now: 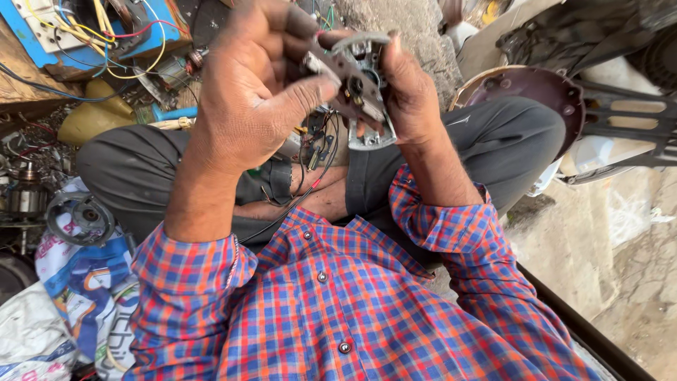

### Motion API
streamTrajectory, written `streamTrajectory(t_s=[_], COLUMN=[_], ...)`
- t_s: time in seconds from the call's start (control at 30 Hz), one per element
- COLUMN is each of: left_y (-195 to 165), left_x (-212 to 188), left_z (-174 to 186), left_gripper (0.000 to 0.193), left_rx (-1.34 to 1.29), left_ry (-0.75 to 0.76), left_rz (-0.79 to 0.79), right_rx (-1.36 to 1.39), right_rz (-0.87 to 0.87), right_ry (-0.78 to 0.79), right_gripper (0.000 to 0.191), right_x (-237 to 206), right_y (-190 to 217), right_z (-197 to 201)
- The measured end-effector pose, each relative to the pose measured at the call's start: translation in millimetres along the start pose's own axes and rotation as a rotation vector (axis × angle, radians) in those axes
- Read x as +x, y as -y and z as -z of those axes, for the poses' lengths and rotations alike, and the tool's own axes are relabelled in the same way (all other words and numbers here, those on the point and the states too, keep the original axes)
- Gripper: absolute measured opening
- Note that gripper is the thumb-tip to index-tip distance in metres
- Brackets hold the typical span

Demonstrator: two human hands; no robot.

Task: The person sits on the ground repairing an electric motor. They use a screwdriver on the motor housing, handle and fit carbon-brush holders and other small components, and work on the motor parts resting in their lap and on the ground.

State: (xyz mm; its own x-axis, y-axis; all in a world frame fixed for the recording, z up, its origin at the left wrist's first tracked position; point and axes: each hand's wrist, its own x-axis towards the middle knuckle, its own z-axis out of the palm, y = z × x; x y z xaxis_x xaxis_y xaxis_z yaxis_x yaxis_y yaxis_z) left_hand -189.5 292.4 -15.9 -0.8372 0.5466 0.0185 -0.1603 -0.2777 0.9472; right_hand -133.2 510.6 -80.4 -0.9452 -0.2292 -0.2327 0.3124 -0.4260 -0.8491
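Both hands are wrapped around a small metal motor housing (360, 88) held up over the lap: the left hand (247, 92) pinches it from the side with thumb and fingers closed tight, and the right hand (409, 95) cups the far edge, also closed on it. Thin wires (310, 166) dangle from it toward the grey trousers (508, 134). A round metal part (81, 217) sits on printed sacks (77, 296) on the left, well apart.

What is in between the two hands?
In the head view, a small grey metal motor part sits between the left hand and the right hand; both grip it, and thin wires dangle below.
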Motion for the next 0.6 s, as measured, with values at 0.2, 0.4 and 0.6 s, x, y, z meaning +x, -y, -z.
streamTrajectory(t_s=[0.2, 0.4, 0.6], left_y=[-3, 5, 39], left_x=[-12, -11, -14], left_z=[-3, -15, -23], left_gripper=[0.025, 0.029, 0.028], left_rx=[0.334, 0.378, 0.219], left_ry=[0.049, -0.028, -0.192], left_rz=[-0.159, -0.231, -0.236], right_rx=[0.089, -0.003, 0.033], right_rz=[0.054, 0.142, 0.183], right_ry=[0.039, 0.047, 0.012], right_gripper=[0.077, 0.071, 0.062], right_x=[5, 3, 5], right_y=[-8, -11, -26], right_z=[10, 10, 17])
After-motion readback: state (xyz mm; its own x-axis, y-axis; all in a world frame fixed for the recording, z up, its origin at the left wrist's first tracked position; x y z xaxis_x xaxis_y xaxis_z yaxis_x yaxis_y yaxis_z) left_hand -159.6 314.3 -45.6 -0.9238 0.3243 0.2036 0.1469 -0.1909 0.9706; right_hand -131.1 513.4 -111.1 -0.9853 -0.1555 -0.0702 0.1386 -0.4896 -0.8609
